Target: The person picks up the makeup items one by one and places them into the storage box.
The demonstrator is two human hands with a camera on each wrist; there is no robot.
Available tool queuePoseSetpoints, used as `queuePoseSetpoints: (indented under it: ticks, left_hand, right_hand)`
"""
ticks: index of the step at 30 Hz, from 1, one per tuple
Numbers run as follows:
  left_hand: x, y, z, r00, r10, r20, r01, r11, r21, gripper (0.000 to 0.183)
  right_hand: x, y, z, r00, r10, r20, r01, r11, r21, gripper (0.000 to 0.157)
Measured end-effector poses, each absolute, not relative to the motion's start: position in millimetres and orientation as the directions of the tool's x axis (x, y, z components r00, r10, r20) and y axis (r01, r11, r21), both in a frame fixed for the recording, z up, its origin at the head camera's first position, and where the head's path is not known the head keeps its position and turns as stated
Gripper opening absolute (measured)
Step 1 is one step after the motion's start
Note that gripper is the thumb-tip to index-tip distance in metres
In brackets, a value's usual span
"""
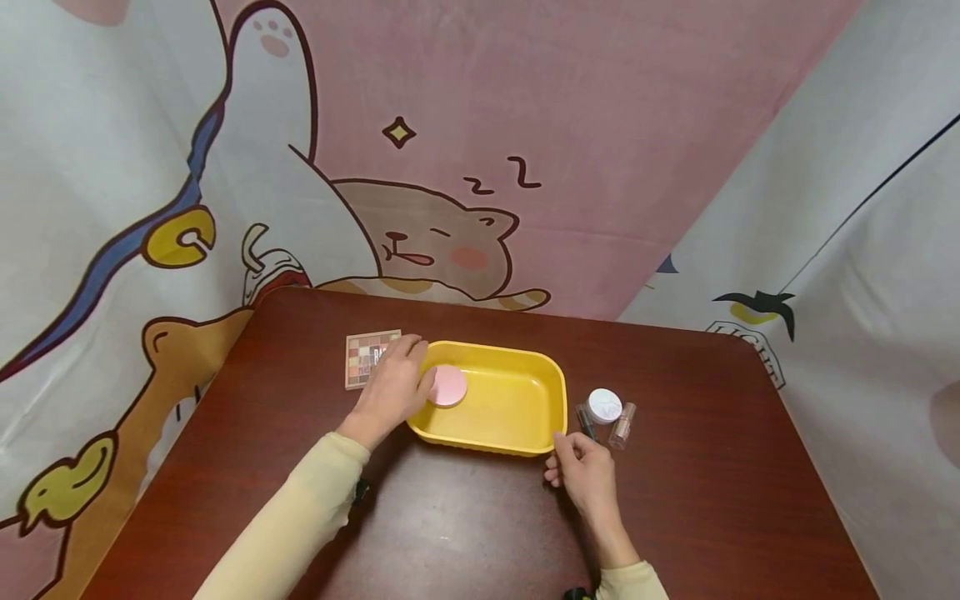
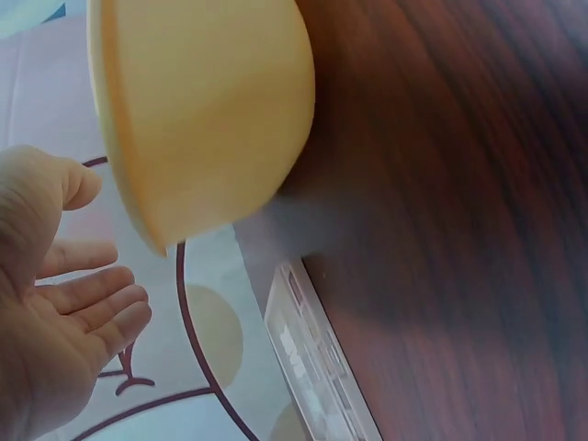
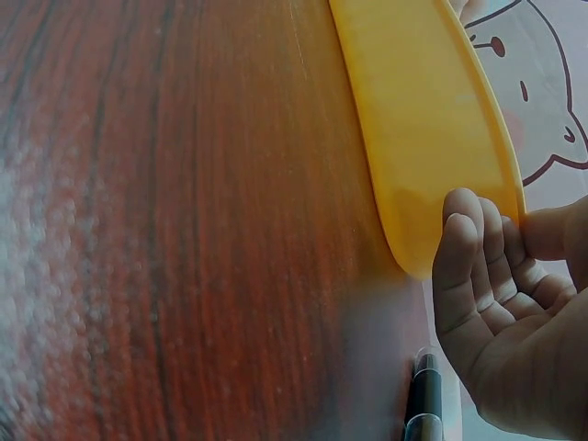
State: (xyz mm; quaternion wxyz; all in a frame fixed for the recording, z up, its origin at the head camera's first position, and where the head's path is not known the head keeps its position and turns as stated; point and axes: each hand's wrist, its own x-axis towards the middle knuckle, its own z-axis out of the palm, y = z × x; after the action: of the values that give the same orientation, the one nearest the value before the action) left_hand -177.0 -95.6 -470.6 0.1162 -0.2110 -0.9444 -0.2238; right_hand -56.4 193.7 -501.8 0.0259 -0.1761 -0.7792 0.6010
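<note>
A yellow plastic tray (image 1: 502,408) stands on the table, with a pink round disc (image 1: 448,387) lying inside at its left end. My left hand (image 1: 392,385) hovers at the tray's left end, near the disc. Its fingers are loosely spread with nothing between them in the left wrist view. An eyeshadow palette (image 1: 358,360) lies just left of the tray, partly hidden by this hand. With thumb and fingers, my right hand (image 1: 588,473) pinches the rim at the tray's near right corner. In the right wrist view its fingers bend against the outer wall.
Right of the tray are a white round case (image 1: 604,406), a dark slim tube (image 1: 587,423) and a clear, pinkish lipstick-like tube (image 1: 622,426). The brown table (image 1: 705,500) meets a cartoon-printed cloth (image 1: 585,150) at the back and sides.
</note>
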Motion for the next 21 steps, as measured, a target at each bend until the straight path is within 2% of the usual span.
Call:
queuePoseSetpoints:
  ticks: [9, 21]
  left_hand:
    - [-180, -110, -467, -0.925, 0.239, 0.296, 0.351, 0.834, 0.426, 0.044]
    - [-186, -124, -474, -0.956, 0.168, 0.241, 0.267, 0.84, 0.472, 0.045]
  right_hand:
    - [-57, 193, -502, -0.935, 0.31, -0.171, 0.245, 0.217, -0.945, 0.034]
    - [-57, 195, -502, -0.933, 0.306, -0.19, 0.264, 0.223, -0.938, 0.035]
